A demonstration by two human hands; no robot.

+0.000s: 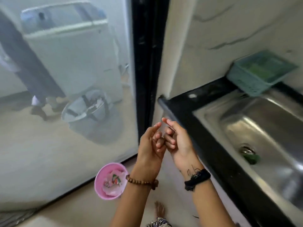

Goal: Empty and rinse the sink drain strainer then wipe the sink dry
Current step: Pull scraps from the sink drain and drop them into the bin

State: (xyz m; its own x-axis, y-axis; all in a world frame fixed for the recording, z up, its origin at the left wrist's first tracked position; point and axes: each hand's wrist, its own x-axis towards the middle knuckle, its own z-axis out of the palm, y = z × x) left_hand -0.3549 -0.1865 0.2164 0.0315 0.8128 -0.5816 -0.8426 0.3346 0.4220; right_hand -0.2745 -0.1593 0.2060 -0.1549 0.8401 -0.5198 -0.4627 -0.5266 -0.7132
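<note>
My left hand (151, 145) and my right hand (176, 139) are raised together above the floor, left of the counter. Their loosely curled fingers touch each other, and I see nothing held in either. The steel sink (218, 122) lies to the right, set in a black counter (182, 104). At its bottom sits the round metal drain strainer (246, 149), with a green object (251, 158) right beside it. A pink bin (100, 182) with paper and wrapper scraps stands on the floor below my left wrist.
A teal plastic basket (260, 72) rests on the sink's far corner against the marble wall. A black-framed glass door (149, 63) stands to the left; behind it are a washing machine, a grey bucket (88, 115) and a person's legs. My bare foot (159, 208) is below.
</note>
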